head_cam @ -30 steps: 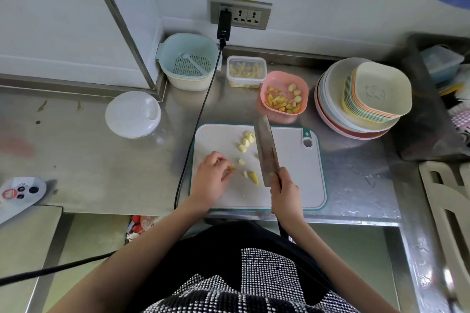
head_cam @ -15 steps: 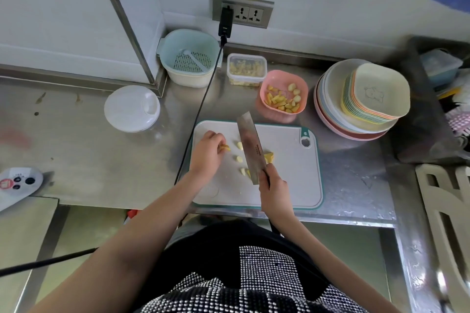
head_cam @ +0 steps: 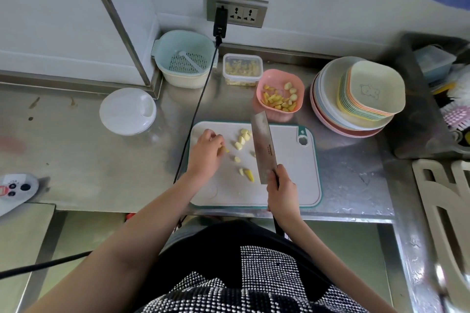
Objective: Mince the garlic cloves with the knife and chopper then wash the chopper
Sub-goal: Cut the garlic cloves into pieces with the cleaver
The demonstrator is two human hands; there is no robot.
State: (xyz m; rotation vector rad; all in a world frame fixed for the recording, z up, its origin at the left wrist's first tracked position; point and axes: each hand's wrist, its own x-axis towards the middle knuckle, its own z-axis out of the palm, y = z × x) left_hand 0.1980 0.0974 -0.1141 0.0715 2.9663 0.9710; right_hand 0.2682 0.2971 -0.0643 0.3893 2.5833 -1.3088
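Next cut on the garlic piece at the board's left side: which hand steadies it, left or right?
Left. The left hand already pinches that garlic piece on the cutting board, while the right hand grips the knife, which sits right of the pieces.

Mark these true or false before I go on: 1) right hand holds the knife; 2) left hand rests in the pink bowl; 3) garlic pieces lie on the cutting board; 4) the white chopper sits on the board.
1) True: the right hand grips the knife.
2) False: the left hand pinches a garlic piece over the cutting board, not in the pink bowl.
3) True.
4) False: the white chopper sits on the counter, left of the board.
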